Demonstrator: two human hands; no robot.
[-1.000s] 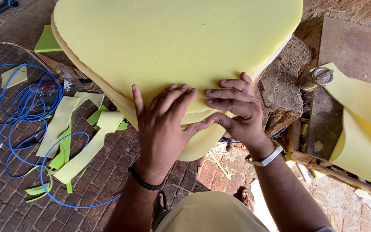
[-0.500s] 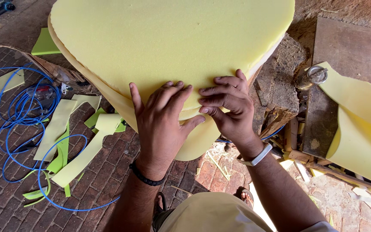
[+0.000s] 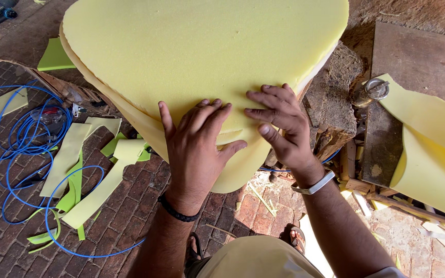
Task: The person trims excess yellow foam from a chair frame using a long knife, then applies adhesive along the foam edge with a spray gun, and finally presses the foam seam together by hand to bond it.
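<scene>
foam slab [image 3: 197,56] top cut off by frame; its support hidden underneath

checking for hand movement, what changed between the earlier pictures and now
Very little. The right hand crept slightly left along the large yellow foam sheet, its fingers curled on the surface. The left hand stayed flat on the foam's near edge. The blue hose and foam offcuts on the brick floor stayed put.

Sunlit brick-paved work floor

A red brick floor [image 3: 130,216] lies in bright daylight; a blue hose [image 3: 21,134] coils on the left among yellow-green foam offcuts [image 3: 93,190], and a dark wooden board [image 3: 418,67] lies on the far right.
</scene>
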